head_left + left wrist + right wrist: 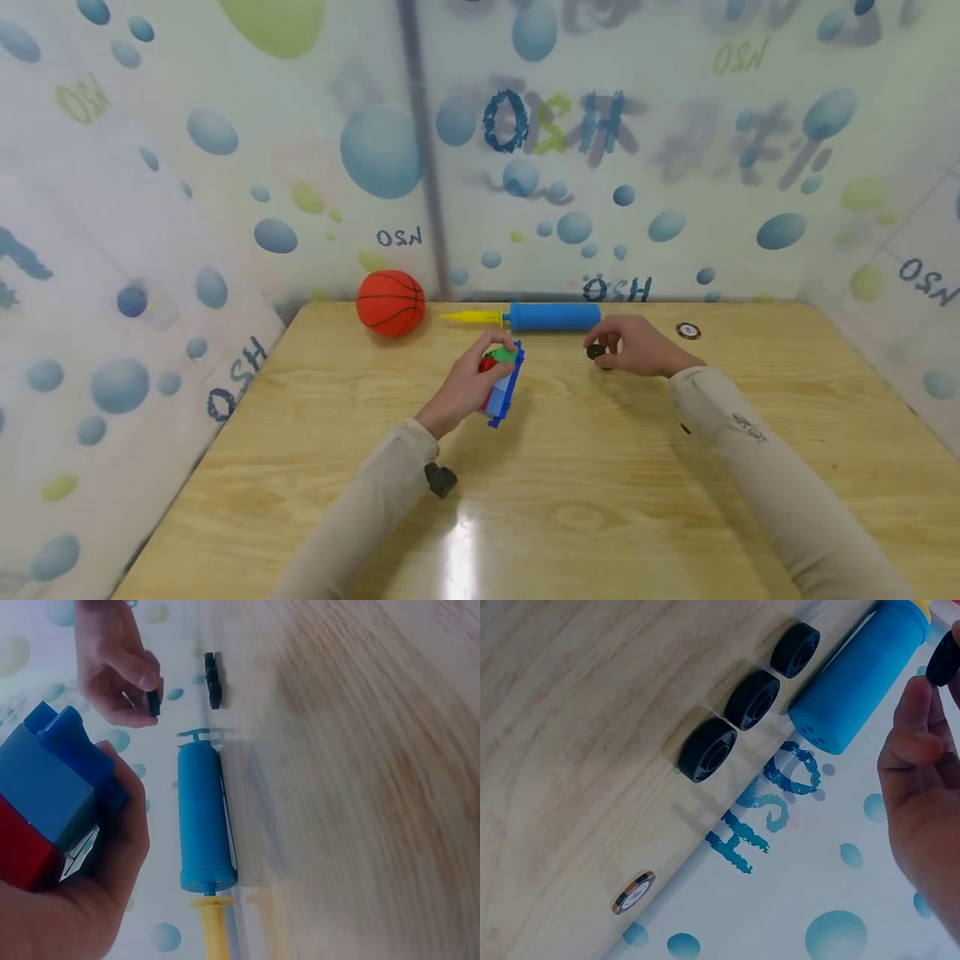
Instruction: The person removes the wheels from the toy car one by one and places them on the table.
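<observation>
Wooden surface (600, 467): our left hand (468, 383) grips the toy block (504, 385), right fingers (146, 679) pinch a small black wheel (154, 702); it could easily slip and roll.

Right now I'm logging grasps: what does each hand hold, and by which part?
Left hand grips the toy block around its body; right hand pinches a small black wheel by its rim.

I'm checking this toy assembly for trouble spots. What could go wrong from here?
The right hand only pinches the small black wheel at its fingertips, so it might slip and roll off. Three loose wheels stand on edge by the pump and could roll if bumped. The left hand holds the block toy off the table, so it may shift when the wheel is pressed on.
</observation>
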Motion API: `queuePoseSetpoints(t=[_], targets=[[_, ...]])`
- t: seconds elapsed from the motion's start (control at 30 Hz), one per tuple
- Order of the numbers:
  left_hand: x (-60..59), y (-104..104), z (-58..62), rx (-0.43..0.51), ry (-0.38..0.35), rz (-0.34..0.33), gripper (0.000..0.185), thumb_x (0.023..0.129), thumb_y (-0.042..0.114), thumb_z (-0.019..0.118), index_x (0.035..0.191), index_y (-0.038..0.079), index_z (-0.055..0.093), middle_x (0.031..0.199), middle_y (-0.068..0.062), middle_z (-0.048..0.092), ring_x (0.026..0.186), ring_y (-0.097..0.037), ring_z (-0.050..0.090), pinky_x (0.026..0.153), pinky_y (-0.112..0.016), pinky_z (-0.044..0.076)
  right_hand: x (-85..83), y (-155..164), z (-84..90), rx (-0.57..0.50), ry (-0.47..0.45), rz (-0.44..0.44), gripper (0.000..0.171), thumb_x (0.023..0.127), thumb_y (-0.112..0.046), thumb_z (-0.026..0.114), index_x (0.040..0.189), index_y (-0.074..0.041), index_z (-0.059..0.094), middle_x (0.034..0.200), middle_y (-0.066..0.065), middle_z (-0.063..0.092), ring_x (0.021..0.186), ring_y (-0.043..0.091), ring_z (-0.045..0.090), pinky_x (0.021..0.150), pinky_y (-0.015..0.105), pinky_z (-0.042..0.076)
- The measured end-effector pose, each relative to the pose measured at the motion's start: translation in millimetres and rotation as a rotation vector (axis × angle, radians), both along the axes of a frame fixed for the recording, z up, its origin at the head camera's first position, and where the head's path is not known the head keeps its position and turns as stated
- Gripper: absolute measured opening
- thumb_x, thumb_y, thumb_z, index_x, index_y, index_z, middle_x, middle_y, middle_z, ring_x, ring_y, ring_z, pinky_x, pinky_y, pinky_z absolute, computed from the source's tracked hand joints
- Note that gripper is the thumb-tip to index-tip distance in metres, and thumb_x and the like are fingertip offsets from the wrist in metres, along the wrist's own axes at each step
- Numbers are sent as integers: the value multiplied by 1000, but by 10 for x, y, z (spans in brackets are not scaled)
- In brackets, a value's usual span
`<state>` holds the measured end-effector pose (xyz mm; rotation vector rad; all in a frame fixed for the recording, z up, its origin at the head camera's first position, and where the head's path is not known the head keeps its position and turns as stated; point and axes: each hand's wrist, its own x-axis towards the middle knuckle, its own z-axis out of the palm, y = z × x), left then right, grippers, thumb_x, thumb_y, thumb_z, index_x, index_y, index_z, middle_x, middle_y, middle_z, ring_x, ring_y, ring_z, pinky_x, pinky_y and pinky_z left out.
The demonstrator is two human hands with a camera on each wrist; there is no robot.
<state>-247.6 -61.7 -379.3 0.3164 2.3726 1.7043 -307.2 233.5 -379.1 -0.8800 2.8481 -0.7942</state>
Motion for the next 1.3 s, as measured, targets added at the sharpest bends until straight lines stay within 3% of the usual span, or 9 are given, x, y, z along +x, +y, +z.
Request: queuePoseSetpoints(t=[0.4,0.73,0.9,1.3], targets=[[20,50,-40,9,-51,-21,18,103,22,54,120,26,52,132,-17,53,80,-27,64,59,-27,56,-159,-55,-183,73,66,36,20,86,-8,76,106,-6,73,102,10,72,92,23,64,85,46,54],[18,74,-93,-3,-41,-34,18,102,23,55,119,26,53,129,-16,56,77,-25,63,58,-27,54,-171,-152,-275,173,113,25,18,82,-8,79,100,-8,75,92,6,72,85,20,62,84,44,53],[6,95,-102,7,-42,-52,18,103,24,55,121,27,52,131,-16,55,77,-23,62,59,-26,53,-156,-189,-260,207,92,-5,20,81,-8,79,101,-10,75,91,6,71,88,22,58,86,46,51],[16,82,-99,83,-120,-85,22,104,22,53,126,25,50,127,-20,58,76,-25,70,61,-31,60,-174,-207,-311,252,70,-27,19,82,-9,79,99,-12,76,90,6,71,91,24,57,87,46,50]])
